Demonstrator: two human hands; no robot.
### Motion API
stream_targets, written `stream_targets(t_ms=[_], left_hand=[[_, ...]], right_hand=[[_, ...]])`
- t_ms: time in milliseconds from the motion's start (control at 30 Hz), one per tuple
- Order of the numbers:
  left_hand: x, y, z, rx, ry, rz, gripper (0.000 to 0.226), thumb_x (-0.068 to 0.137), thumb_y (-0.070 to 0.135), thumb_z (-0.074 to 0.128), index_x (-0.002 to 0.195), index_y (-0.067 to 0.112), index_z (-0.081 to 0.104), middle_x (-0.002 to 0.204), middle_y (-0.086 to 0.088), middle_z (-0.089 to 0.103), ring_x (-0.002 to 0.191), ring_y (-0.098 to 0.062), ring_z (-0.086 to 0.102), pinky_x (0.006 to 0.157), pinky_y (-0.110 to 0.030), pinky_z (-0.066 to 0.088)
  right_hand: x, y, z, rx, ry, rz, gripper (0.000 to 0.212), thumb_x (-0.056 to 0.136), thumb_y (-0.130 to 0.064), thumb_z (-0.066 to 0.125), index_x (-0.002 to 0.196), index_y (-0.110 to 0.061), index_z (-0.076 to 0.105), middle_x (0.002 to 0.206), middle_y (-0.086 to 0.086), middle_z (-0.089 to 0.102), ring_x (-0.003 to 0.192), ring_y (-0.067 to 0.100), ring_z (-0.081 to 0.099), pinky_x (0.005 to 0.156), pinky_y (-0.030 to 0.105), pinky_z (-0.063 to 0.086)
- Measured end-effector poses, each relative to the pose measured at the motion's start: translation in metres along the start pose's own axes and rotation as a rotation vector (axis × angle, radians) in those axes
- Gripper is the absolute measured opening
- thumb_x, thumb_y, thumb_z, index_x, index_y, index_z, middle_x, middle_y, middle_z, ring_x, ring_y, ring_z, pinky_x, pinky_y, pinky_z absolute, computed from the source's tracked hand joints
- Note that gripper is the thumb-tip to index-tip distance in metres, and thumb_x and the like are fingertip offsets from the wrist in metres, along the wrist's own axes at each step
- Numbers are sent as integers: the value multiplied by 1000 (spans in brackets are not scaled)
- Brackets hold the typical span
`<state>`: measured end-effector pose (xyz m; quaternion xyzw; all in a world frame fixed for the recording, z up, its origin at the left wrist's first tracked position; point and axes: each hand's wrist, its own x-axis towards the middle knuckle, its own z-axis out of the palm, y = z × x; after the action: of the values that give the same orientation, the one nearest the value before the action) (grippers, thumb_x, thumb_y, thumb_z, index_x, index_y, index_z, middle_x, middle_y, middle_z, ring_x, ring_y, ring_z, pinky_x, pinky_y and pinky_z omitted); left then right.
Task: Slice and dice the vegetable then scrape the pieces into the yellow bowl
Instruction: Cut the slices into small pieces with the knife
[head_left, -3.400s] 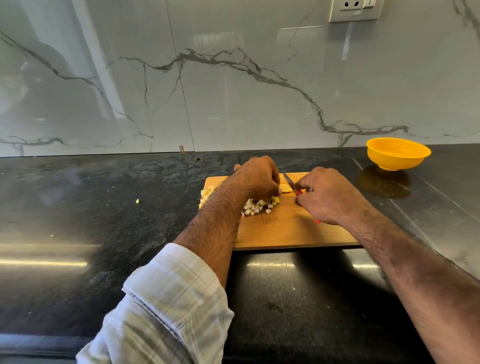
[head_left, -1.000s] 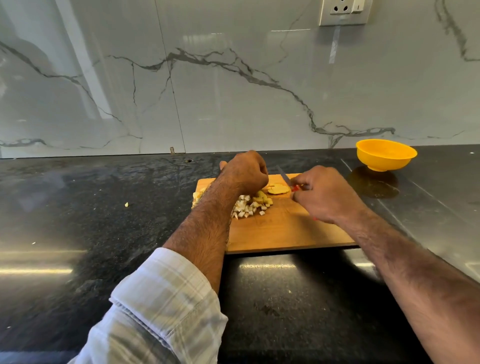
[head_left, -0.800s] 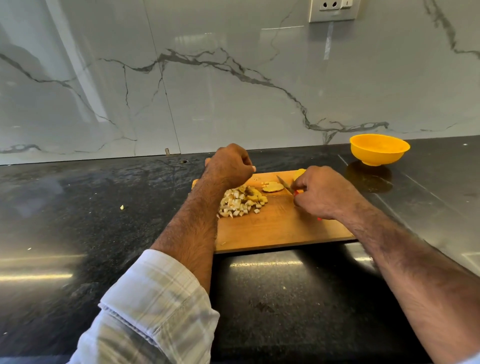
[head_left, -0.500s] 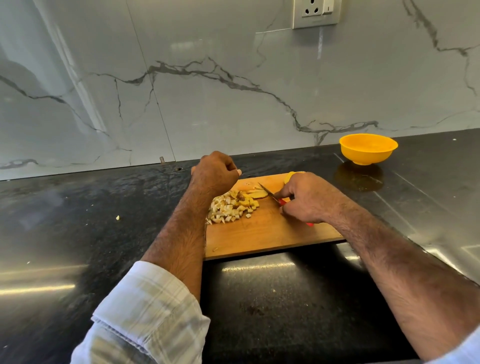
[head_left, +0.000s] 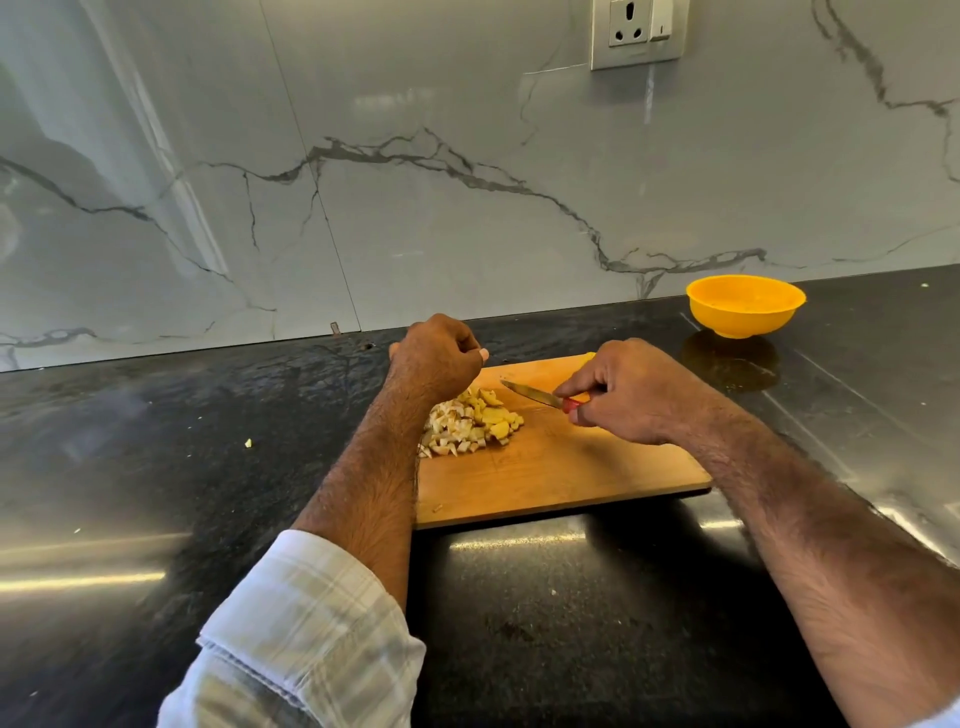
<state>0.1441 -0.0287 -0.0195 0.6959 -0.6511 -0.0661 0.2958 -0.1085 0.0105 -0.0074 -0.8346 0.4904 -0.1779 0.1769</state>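
Note:
A pile of pale diced vegetable pieces (head_left: 472, 423) lies on the left half of a wooden cutting board (head_left: 561, 467). My left hand (head_left: 436, 358) hovers curled above the far side of the pile, holding nothing that I can see. My right hand (head_left: 628, 392) grips a small knife (head_left: 532, 394) by its red handle, blade pointing left toward the pile. A bit of yellow peeks out behind my right hand at the board's far edge. The yellow bowl (head_left: 745, 306) stands on the counter at the far right, apart from the board.
The board lies on a dark glossy stone counter (head_left: 156, 467) backed by a marble wall with a socket (head_left: 641, 34). A stray vegetable bit (head_left: 248, 442) lies on the counter to the left.
My left hand lifted off the vegetable and the slice seen earlier joined the pile. The knife swung down so its blade lies low, pointing at the pile.

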Motion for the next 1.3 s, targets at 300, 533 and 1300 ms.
stream_targets(t_ms=[300, 533, 1300], left_hand=[[1, 1, 1, -19, 4, 3, 15, 94, 41, 73, 89, 27, 75, 86, 8, 72, 89, -15, 67, 95, -55, 55], [-11, 32, 16, 139, -81, 129, 13, 97, 43, 68, 95, 30, 72, 91, 14, 70, 95, -11, 63, 113, -54, 31], [-15, 95, 67, 172, -246, 244, 57, 103, 25, 65, 156, 28, 45, 145, 3, 63, 137, -24, 54, 119, -57, 37]], right_hand=[[-3, -4, 1, -3, 14, -36, 25, 93, -25, 75, 117, -30, 78, 76, -26, 58, 69, 0, 51, 64, 13, 35], [-1, 26, -23, 104, 355, 86, 7, 85, -26, 81, 91, -27, 84, 70, -18, 70, 65, 2, 62, 53, 17, 41], [3, 34, -20, 73, 561, 295, 20, 88, -31, 69, 90, -16, 83, 81, 1, 77, 66, 12, 67, 55, 22, 49]])
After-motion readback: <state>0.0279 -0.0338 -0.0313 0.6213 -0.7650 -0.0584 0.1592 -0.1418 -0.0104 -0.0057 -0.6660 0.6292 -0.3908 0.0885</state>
